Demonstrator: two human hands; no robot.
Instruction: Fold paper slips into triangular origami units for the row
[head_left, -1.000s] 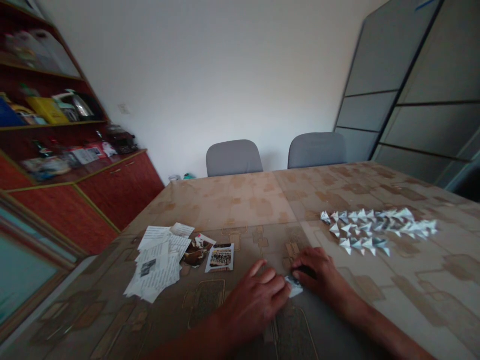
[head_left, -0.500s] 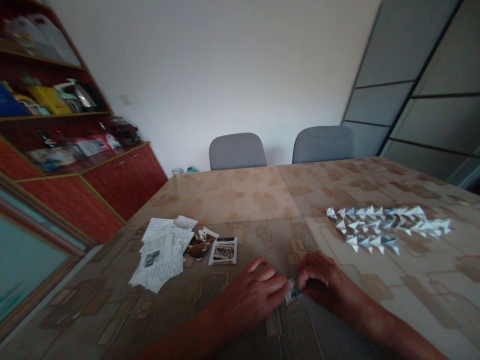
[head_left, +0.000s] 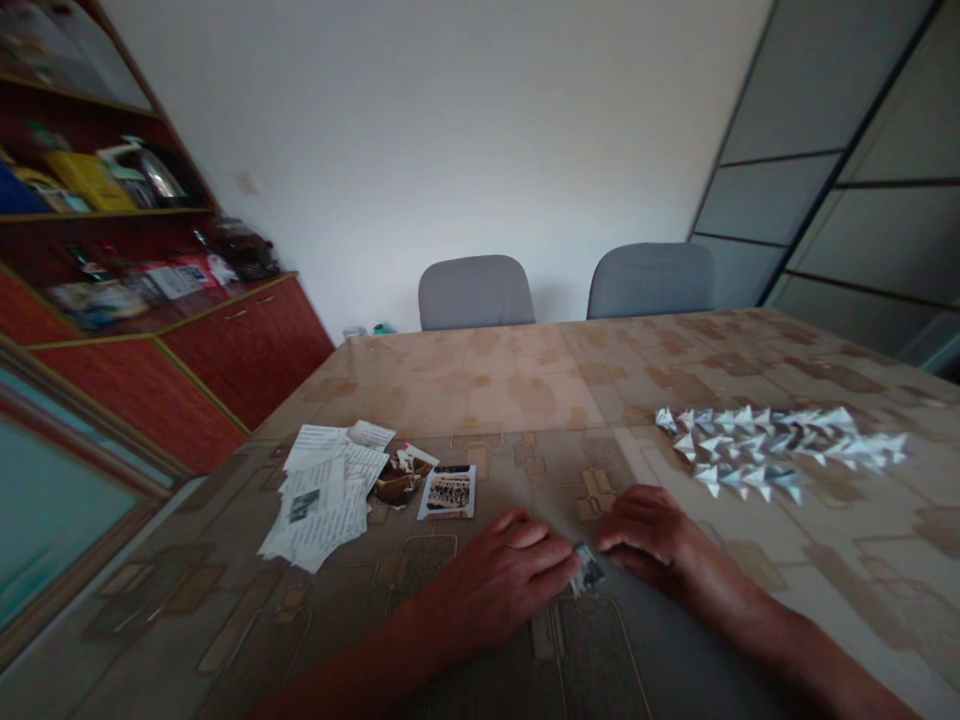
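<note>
A small folded piece of printed paper [head_left: 589,570] lies low over the table between my two hands. My left hand [head_left: 517,565] pinches its left edge, with the thumb hidden beneath the fingers. Just to the right, my right hand [head_left: 649,530] is curled, its fingertips pressed together beside the paper's upper right corner, and no paper shows in them. Left of my hands lie a loose stack of printed paper slips [head_left: 322,505], a dark brown picture piece [head_left: 401,478] and a slip with a group photo [head_left: 448,492].
Rows of folded pointed paper pieces [head_left: 757,440] stand on the right of the patterned tablecloth [head_left: 480,385]. Two grey chairs [head_left: 476,292] are behind the far edge. A red-brown cabinet with filled shelves [head_left: 247,345] is at the left.
My right fingertips have drawn slightly off the folded paper, so more of its printed face shows. My left hand keeps its grip. The whole view has shifted slightly.
</note>
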